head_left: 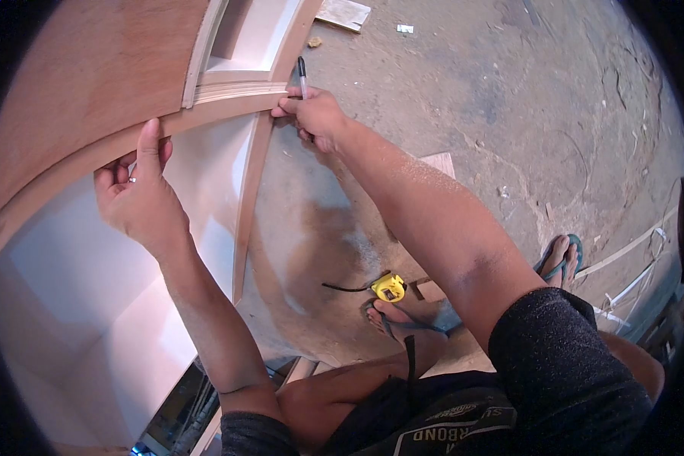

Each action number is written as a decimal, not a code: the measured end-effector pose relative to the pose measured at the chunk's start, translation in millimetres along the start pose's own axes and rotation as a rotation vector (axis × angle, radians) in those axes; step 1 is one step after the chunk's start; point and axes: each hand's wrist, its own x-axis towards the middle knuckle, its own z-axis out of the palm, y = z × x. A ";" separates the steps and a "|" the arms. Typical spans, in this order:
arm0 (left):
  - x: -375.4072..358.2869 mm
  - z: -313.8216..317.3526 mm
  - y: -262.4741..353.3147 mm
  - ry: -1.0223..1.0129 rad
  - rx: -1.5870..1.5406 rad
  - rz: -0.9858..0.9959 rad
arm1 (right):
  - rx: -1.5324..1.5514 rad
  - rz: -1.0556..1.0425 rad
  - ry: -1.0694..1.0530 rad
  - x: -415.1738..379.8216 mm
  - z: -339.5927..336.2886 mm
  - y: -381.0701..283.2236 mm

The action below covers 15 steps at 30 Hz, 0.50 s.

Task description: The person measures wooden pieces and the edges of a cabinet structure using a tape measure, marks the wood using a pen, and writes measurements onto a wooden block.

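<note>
A wooden cabinet with white inner panels [61, 251] takes up the left side. Along its edge runs a wooden rail [228, 105]. My left hand [148, 190] pinches this rail, thumb on the top face and fingers curled beneath. At the rail's right end, my right hand [315, 118] has its fingertips against the corner. A clear pen with a black cap [302, 76] sticks up from between the right fingers. Thin grooved strips [239, 93] lie beside the rail, next to a brown plywood panel [99, 68].
A yellow tape measure [389, 287] is by my sandalled foot on the dusty concrete floor [463, 83]. Wood offcuts [343, 14] lie about, one partly behind my right forearm. A white-lined compartment [258, 34] opens at the top. Long thin strips [623, 254] are on the floor at right.
</note>
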 end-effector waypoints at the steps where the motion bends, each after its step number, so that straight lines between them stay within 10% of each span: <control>1: 0.3 0.1 -1.2 0.000 -0.002 -0.002 | -0.003 0.005 0.000 -2.6 -0.1 -1.3; 15: -0.8 2.1 -1.3 0.023 -0.007 0.015 | 0.018 -0.018 -0.015 -3.7 0.4 -0.6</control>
